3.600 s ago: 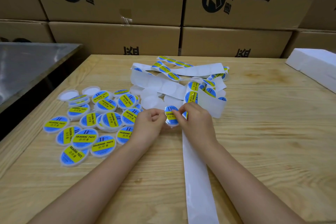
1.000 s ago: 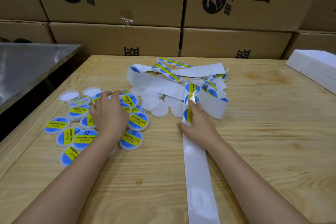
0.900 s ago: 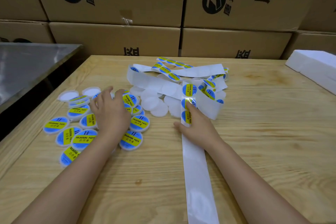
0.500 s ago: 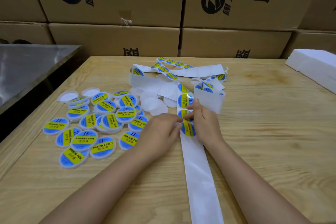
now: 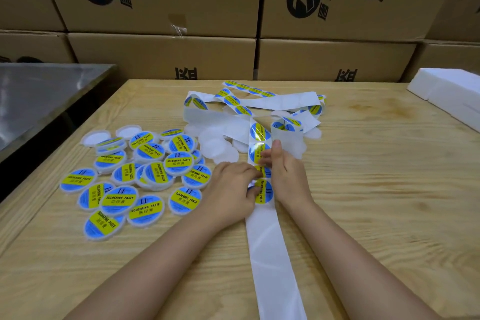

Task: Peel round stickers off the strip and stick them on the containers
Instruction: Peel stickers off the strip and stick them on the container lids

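Soft, even overhead light; shadows faint. Specular glare on glossy blue-and-yellow round stickers [image 5: 259, 134], white paper backing strip [image 5: 270, 254], clear box tape [image 5: 179, 30]. Fingertips [image 5: 262, 161] motion-blurred. Edges barrel-distorted.

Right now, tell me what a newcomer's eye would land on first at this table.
Both hands meet mid-table: the left hand pinches the edge of a round sticker while the right hand holds the white sticker strip. To their left lies a bright heap of blue-and-yellow labelled soldering paste containers. Stacked cardboard boxes wall off the back.
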A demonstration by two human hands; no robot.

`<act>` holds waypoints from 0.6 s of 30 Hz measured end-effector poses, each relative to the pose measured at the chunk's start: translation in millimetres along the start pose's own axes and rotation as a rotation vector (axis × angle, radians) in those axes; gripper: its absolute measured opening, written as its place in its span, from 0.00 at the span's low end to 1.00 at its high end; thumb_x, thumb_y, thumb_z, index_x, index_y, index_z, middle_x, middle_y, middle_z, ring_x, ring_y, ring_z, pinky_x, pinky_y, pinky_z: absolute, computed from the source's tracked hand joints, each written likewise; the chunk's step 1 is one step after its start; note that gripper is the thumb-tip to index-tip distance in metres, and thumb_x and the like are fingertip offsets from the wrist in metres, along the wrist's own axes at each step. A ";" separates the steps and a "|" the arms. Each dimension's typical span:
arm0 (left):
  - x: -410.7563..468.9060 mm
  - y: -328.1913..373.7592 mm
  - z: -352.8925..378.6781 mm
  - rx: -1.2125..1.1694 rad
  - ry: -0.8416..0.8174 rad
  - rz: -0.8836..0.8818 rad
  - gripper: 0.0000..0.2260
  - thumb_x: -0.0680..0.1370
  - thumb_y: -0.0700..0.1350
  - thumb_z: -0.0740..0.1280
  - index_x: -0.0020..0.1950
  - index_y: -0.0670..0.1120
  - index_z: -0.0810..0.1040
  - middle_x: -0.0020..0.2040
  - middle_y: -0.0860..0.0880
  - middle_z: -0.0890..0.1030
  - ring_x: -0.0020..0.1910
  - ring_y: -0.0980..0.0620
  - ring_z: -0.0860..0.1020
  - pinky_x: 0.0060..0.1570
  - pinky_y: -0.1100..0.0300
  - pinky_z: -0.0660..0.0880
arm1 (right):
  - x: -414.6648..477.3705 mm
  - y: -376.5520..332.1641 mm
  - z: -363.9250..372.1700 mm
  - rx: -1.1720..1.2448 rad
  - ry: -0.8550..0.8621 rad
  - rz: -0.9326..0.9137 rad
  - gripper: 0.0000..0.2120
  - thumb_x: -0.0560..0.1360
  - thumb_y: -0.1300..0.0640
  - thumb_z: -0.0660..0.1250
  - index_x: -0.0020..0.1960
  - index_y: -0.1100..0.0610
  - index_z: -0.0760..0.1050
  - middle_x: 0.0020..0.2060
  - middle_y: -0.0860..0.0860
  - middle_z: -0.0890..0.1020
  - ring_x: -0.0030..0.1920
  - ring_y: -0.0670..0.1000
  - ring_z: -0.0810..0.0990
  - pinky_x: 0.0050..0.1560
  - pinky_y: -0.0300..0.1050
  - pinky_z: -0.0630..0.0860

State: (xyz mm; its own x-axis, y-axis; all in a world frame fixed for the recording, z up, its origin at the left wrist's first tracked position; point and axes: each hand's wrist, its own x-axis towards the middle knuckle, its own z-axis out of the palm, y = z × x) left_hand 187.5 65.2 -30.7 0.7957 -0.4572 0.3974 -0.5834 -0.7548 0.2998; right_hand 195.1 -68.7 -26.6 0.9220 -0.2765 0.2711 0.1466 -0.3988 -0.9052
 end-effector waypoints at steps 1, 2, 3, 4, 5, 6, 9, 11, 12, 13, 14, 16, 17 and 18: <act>-0.3 0.0 -0.2 -0.004 0.009 -0.005 0.14 0.75 0.47 0.64 0.61 0.52 0.76 0.57 0.56 0.78 0.59 0.54 0.73 0.62 0.61 0.55 | -0.3 0.4 -0.2 -0.003 -0.007 0.010 0.25 0.74 0.35 0.46 0.35 0.46 0.75 0.38 0.49 0.84 0.45 0.53 0.82 0.53 0.56 0.75; -0.7 0.3 -0.6 -0.003 0.015 -0.005 0.15 0.75 0.47 0.64 0.61 0.52 0.75 0.57 0.55 0.79 0.59 0.54 0.73 0.64 0.60 0.53 | -0.5 1.1 -0.8 -0.014 -0.013 0.015 0.25 0.75 0.35 0.47 0.36 0.46 0.76 0.37 0.49 0.84 0.44 0.52 0.82 0.53 0.55 0.75; -1.0 0.5 -1.2 0.008 0.018 0.000 0.15 0.75 0.46 0.64 0.62 0.52 0.75 0.57 0.55 0.79 0.59 0.54 0.73 0.66 0.60 0.52 | -0.7 2.2 -1.8 -0.035 -0.019 0.007 0.26 0.77 0.36 0.47 0.36 0.47 0.77 0.37 0.49 0.84 0.44 0.52 0.82 0.53 0.54 0.75; -1.3 1.0 -1.8 0.020 0.019 0.006 0.15 0.76 0.46 0.63 0.63 0.52 0.74 0.56 0.55 0.79 0.59 0.54 0.73 0.67 0.60 0.50 | -0.7 3.1 -3.0 -0.069 -0.029 -0.008 0.28 0.78 0.37 0.46 0.37 0.49 0.79 0.36 0.50 0.84 0.44 0.53 0.82 0.53 0.54 0.75; -1.5 1.4 -2.6 0.026 0.022 0.014 0.15 0.76 0.45 0.63 0.62 0.52 0.74 0.55 0.55 0.80 0.58 0.54 0.74 0.67 0.59 0.49 | -0.6 3.0 -3.9 -0.114 -0.044 -0.027 0.31 0.78 0.36 0.45 0.38 0.52 0.81 0.36 0.51 0.84 0.44 0.53 0.81 0.52 0.53 0.75; -1.9 1.6 -3.3 0.021 0.035 0.026 0.14 0.75 0.44 0.63 0.61 0.51 0.75 0.54 0.55 0.80 0.58 0.54 0.74 0.68 0.59 0.49 | -0.8 2.4 -4.6 -0.164 -0.064 -0.048 0.34 0.77 0.35 0.44 0.38 0.54 0.82 0.35 0.52 0.84 0.43 0.54 0.81 0.51 0.53 0.75; -2.2 3.2 -6.5 0.009 0.050 0.046 0.11 0.74 0.42 0.65 0.56 0.48 0.78 0.51 0.53 0.82 0.57 0.52 0.76 0.69 0.57 0.51 | -1.9 -2.3 -5.7 -0.262 -0.085 -0.100 0.43 0.73 0.29 0.39 0.36 0.58 0.82 0.33 0.55 0.83 0.41 0.56 0.79 0.46 0.53 0.75; -3.2 4.7 -6.2 0.049 0.056 0.066 0.10 0.72 0.41 0.67 0.52 0.46 0.81 0.47 0.50 0.83 0.57 0.50 0.78 0.67 0.52 0.58 | -3.4 -5.7 -6.9 -0.269 -0.080 -0.123 0.44 0.69 0.28 0.38 0.36 0.58 0.82 0.32 0.55 0.83 0.39 0.56 0.79 0.45 0.52 0.75; -3.5 4.9 -5.6 0.072 0.066 0.079 0.08 0.71 0.41 0.67 0.49 0.45 0.82 0.45 0.50 0.83 0.54 0.50 0.79 0.65 0.51 0.62 | -3.6 -6.7 -7.3 -0.268 -0.081 -0.132 0.45 0.68 0.28 0.37 0.35 0.59 0.82 0.32 0.55 0.83 0.39 0.56 0.79 0.45 0.52 0.75; -3.6 4.9 -5.3 0.085 0.068 0.086 0.07 0.71 0.42 0.67 0.46 0.45 0.83 0.43 0.50 0.83 0.51 0.49 0.80 0.64 0.51 0.64 | -3.5 -7.2 -7.9 -0.268 -0.088 -0.137 0.46 0.67 0.28 0.37 0.35 0.60 0.82 0.32 0.56 0.83 0.39 0.56 0.79 0.45 0.52 0.74; -3.4 5.1 -5.4 0.089 0.054 0.083 0.06 0.71 0.42 0.66 0.44 0.45 0.83 0.41 0.50 0.83 0.48 0.49 0.80 0.63 0.52 0.63 | -3.2 -6.9 -8.4 -0.271 -0.096 -0.139 0.47 0.67 0.28 0.36 0.35 0.63 0.81 0.33 0.57 0.83 0.39 0.56 0.79 0.45 0.52 0.74; -2.8 4.4 -5.4 0.088 0.027 0.075 0.06 0.73 0.43 0.65 0.43 0.45 0.82 0.40 0.50 0.82 0.45 0.48 0.79 0.62 0.55 0.61 | -2.3 -6.1 -8.6 -0.285 -0.105 -0.143 0.48 0.66 0.28 0.36 0.35 0.66 0.79 0.34 0.59 0.83 0.41 0.57 0.79 0.47 0.53 0.73; -2.6 4.2 -5.8 0.080 0.023 0.075 0.05 0.73 0.42 0.66 0.43 0.45 0.82 0.38 0.49 0.82 0.44 0.48 0.79 0.61 0.56 0.61 | -2.2 -6.1 -8.6 -0.299 -0.104 -0.148 0.48 0.66 0.28 0.36 0.35 0.67 0.79 0.34 0.59 0.82 0.41 0.58 0.79 0.47 0.53 0.73; -3.0 4.8 -6.3 0.070 0.023 0.080 0.04 0.72 0.42 0.67 0.42 0.44 0.81 0.37 0.49 0.81 0.41 0.47 0.79 0.60 0.56 0.63 | -2.2 -6.3 -8.6 -0.310 -0.105 -0.151 0.48 0.67 0.28 0.37 0.36 0.67 0.79 0.34 0.60 0.82 0.41 0.58 0.78 0.47 0.53 0.72</act>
State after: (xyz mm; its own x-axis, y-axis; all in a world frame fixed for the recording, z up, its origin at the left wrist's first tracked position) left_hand 181.3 65.8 -24.9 0.7427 -0.5066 0.4379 -0.6312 -0.7481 0.2051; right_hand 189.1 -73.1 -18.7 0.9325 -0.1091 0.3442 0.1829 -0.6793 -0.7107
